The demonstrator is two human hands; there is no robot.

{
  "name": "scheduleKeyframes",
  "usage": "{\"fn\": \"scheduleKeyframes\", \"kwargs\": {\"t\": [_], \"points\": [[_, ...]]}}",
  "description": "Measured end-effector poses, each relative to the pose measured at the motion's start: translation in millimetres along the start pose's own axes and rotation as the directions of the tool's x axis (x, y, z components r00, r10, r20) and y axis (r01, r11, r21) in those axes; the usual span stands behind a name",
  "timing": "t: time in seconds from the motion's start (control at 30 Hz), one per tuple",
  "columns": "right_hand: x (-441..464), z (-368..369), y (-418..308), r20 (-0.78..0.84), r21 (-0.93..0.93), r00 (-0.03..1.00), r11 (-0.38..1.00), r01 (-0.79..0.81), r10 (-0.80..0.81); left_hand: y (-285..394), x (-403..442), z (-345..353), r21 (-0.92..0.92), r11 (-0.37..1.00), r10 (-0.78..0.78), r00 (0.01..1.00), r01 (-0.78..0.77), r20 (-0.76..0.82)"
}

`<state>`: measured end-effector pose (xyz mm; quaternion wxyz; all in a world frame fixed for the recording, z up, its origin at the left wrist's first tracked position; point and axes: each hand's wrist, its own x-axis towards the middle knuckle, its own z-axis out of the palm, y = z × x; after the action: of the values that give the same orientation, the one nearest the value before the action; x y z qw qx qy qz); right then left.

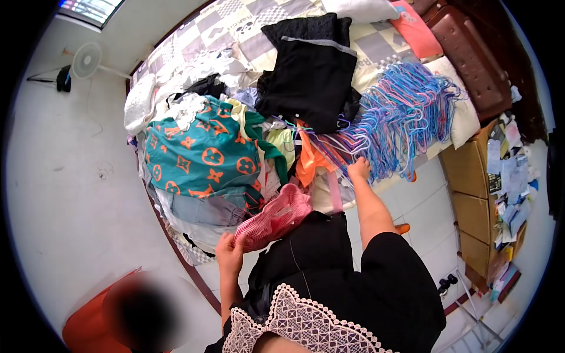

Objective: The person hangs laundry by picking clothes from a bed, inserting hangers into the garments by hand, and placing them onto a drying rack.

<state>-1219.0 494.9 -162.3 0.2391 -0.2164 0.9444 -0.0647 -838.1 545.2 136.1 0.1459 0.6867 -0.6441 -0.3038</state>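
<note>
My left hand [229, 250] is closed on the edge of a red-and-white checked garment [275, 217], which hangs in front of my body at the bed's near side. Over at the right, my right hand [359, 169] is at the near edge of a large heap of blue, purple and pink hangers [406, 115]. Its fingers look curled round a hanger there, though the fingertips are partly hidden. Beside the checked garment lies a teal cloth with orange motifs [200, 153], on a pile of clothes. An orange cloth [309, 159] is between the pile and the hangers.
Black garments [312, 76] are spread on the patterned bed [200, 29]. A brown padded headboard [471, 65] and a cardboard-coloured cabinet [471, 194] with papers stand at the right. A white fan [86, 60] is at the left wall. An orange object [88, 317] is at the lower left.
</note>
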Motion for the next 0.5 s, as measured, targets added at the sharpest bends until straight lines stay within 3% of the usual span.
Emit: {"fn": "scheduleKeyframes", "kwargs": {"t": [0.1, 0.13, 0.17, 0.27, 0.37, 0.4, 0.5], "points": [[-12.0, 11.5, -1.9, 0.055, 0.022, 0.997, 0.999, 0.048, -0.049, 7.4, 8.0, 8.5, -0.099, 0.994, 0.033, 0.995, -0.043, -0.095], [-18.3, 16.2, 5.1, 0.104, 0.138, 0.972, 0.971, 0.196, -0.211, 7.5, 10.2, 10.3, -0.096, 0.995, 0.026, 0.995, -0.036, -0.095], [-24.3, 22.2, 8.3, 0.110, 0.136, 0.971, 0.970, 0.199, -0.215, 6.5, 11.7, 12.0, -0.137, 0.990, 0.009, 0.994, -0.024, -0.108], [-41.6, 30.6, 10.7, -0.049, 0.370, 0.890, 0.820, 0.437, -0.453, -4.6, 14.3, 20.4, -0.247, 0.968, -0.066, 0.989, 0.032, -0.131], [-56.6, 0.7, -4.0, 0.024, 0.217, 0.920, 0.900, 0.378, -0.392, 0.0, 20.2, 15.7, -0.305, 0.951, -0.096, 0.984, 0.047, -0.150], [-62.5, -12.4, -6.7, -0.147, 0.310, 0.859, 0.802, 0.510, -0.490, 3.1, 22.9, 13.7, -0.286, 0.958, -0.080, 0.977, 0.021, -0.195], [-62.0, -64.0, -9.1, -0.059, 0.203, 0.823, 0.801, 0.563, -0.564, 9.2, 33.1, 4.2, -0.221, 0.975, -0.062, 0.955, -0.003, -0.288]]}}
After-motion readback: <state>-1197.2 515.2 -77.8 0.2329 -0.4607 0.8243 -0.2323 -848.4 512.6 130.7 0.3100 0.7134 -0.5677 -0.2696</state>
